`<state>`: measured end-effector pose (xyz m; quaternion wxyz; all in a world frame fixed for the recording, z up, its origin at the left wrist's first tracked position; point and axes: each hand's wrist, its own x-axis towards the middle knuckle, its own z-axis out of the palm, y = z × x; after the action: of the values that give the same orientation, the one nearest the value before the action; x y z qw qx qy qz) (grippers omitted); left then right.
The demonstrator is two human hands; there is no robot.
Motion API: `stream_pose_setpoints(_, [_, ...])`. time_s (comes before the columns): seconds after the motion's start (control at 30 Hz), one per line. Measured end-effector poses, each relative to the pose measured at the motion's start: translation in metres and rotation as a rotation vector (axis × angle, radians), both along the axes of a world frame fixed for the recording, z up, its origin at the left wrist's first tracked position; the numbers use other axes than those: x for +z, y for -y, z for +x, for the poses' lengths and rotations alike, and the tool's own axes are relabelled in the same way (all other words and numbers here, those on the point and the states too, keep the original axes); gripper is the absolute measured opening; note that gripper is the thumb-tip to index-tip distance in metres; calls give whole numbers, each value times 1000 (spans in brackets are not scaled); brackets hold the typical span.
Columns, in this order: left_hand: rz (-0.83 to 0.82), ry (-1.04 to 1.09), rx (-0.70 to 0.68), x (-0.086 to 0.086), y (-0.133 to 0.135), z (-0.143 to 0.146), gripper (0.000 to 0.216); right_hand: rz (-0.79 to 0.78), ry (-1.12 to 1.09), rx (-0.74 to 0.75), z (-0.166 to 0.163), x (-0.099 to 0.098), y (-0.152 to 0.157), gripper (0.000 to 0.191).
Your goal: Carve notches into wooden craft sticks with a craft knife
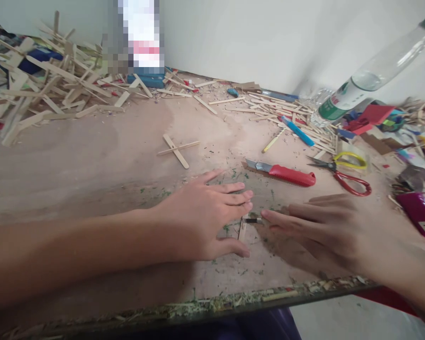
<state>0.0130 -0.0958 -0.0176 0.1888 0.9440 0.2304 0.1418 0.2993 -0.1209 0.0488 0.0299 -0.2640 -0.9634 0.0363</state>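
Observation:
My left hand (205,212) lies low over the table with its fingers stretched out. Its fingertips and thumb hold down the two ends of a short wooden stick (242,230). From the right, my right hand (322,226) is closed around a slim tool with a dark and silver metal tip (252,220); the palm hides the rest of it. That tip touches or nearly touches the stick. Beyond the hands lie a red utility knife (292,175) with its blade out and two crossed craft sticks (176,151).
Piled craft sticks (67,80) fill the back left, with more sticks (265,108) at the back right. Scissors (336,165), a blue pen-like tool (297,131), a tilted water bottle (361,80) and a purple object (420,212) lie or stand rightward. Shavings line the front edge.

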Motion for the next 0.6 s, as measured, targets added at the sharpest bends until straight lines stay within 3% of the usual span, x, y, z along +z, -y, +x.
stream_pose_setpoints(0.3, [-7, -20, 1, 6, 0, -1, 71, -339, -195, -197, -7, -12, 4, 29])
stream_pose_setpoints(0.5, [75, 2, -31, 2, -2, 0, 77, -373, -282, -214, -7, -11, 3, 25])
stream_pose_setpoints(0.6, [179, 93, -39, 12, -7, -1, 62, -369, -318, -232, -4, -12, 5, 22])
